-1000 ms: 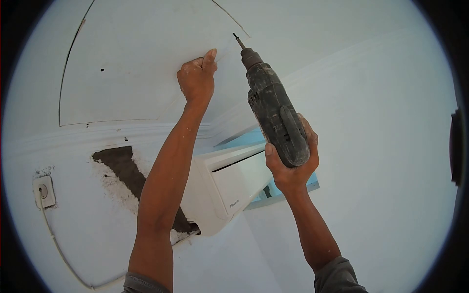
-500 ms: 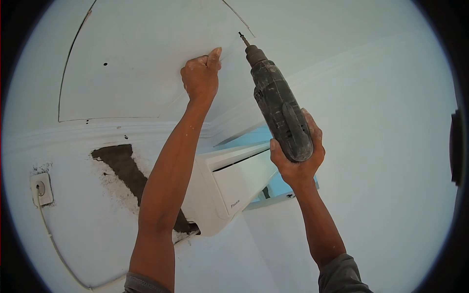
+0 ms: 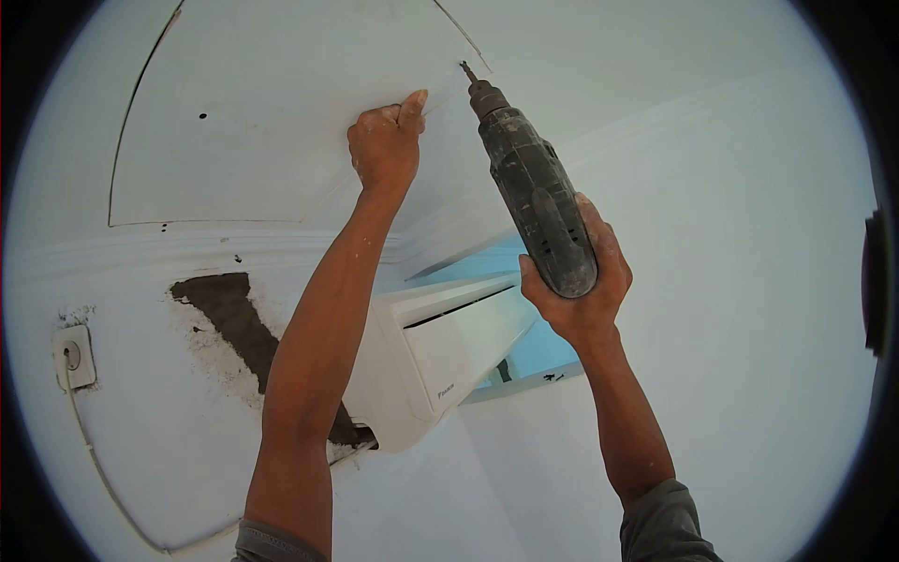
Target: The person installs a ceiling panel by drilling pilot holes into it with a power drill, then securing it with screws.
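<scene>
My right hand (image 3: 592,281) is wrapped round the rear of a dark, dusty power drill (image 3: 538,192). The drill points up, and the tip of its bit (image 3: 466,70) is at the white ceiling surface, close to a cut line. My left hand (image 3: 386,140) is closed with the thumb up, against or just below a ceiling panel (image 3: 253,103) outlined by thin gaps. Whatever its fingers may hold is hidden. A small dark hole shows in the panel to the left of this hand.
A white air conditioner (image 3: 459,347) hangs below, between my forearms. Left of it are a dark patch of rough plaster (image 3: 225,304) and a wall socket (image 3: 73,356) with a white cable (image 3: 108,478). A dark object (image 3: 875,281) stands at the right edge.
My right hand and the drill have moved slightly up, and the drill's tilt has changed a little. The left hand has barely moved. The view has shifted slightly.
</scene>
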The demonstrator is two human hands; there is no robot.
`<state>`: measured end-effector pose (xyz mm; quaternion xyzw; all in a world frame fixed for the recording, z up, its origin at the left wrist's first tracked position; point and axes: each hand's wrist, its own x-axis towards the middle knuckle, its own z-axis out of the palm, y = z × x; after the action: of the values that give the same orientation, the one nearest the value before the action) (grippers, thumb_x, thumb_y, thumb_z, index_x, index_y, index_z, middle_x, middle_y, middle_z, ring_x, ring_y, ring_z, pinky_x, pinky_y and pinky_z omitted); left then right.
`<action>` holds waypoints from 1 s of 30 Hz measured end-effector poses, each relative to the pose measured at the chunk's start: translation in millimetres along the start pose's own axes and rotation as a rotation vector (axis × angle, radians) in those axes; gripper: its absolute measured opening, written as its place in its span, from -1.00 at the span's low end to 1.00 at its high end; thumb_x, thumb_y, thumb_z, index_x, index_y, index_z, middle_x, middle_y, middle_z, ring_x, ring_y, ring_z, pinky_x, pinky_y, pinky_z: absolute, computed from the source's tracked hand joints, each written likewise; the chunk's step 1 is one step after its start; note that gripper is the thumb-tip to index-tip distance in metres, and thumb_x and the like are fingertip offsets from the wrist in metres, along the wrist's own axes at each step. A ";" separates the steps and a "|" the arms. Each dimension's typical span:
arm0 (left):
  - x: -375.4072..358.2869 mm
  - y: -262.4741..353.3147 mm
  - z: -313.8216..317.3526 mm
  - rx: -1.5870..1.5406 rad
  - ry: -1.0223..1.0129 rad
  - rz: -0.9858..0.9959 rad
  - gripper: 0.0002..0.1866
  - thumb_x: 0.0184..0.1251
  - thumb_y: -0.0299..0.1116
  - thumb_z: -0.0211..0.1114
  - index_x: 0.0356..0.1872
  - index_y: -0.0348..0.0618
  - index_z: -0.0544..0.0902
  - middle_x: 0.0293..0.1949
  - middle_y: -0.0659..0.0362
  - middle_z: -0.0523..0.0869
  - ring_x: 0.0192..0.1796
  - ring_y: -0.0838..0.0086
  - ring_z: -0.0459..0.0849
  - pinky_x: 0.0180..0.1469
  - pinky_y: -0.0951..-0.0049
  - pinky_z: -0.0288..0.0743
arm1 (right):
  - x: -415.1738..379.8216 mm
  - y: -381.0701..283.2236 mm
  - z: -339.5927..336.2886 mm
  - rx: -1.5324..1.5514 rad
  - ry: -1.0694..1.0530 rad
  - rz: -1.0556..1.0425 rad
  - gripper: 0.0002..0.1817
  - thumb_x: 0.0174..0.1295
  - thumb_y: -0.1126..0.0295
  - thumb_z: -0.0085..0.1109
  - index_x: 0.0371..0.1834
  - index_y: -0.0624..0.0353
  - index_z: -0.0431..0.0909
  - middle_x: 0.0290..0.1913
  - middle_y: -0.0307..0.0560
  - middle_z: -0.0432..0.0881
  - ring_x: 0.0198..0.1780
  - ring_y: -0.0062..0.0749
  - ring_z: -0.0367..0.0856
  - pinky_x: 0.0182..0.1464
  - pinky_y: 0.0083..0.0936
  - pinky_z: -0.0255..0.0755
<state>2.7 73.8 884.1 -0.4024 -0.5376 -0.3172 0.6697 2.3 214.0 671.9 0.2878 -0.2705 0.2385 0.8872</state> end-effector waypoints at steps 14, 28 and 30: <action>0.3 0.7 -0.5 -0.026 -0.011 -0.026 -0.43 0.28 0.06 0.33 -0.61 -0.35 0.70 -0.63 0.12 0.68 -0.53 0.52 0.62 -0.30 0.50 0.53 | 12.8 6.9 -14.1 -0.147 -0.088 -0.117 -0.14 -0.25 0.41 0.50 0.29 0.21 0.39 -0.14 0.01 0.59 -0.27 -0.33 0.67 -0.38 -0.51 0.68; -1.5 1.1 -1.9 0.045 -0.009 -0.006 -0.42 0.28 0.11 0.28 -0.64 -0.28 0.70 -0.66 0.16 0.65 -0.55 0.51 0.58 -0.32 0.46 0.48 | 41.9 17.9 -50.3 -0.525 -0.355 -0.375 -0.04 -0.42 0.35 0.59 0.29 -0.21 0.47 -0.19 -0.09 0.52 -0.31 -0.39 0.62 -0.40 -0.49 0.61; -2.9 4.2 -3.6 0.053 -0.014 -0.013 -0.42 0.28 0.11 0.27 -0.65 -0.27 0.69 -0.67 0.17 0.65 -0.56 0.51 0.57 -0.33 0.46 0.47 | 50.8 21.9 -58.6 -0.596 -0.389 -0.453 -0.03 -0.42 0.34 0.59 0.30 -0.25 0.45 -0.18 -0.08 0.52 -0.31 -0.38 0.61 -0.38 -0.46 0.61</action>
<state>7.4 72.6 880.1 -0.3832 -0.5532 -0.3045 0.6741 47.3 280.9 671.3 0.1105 -0.4197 -0.1100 0.8942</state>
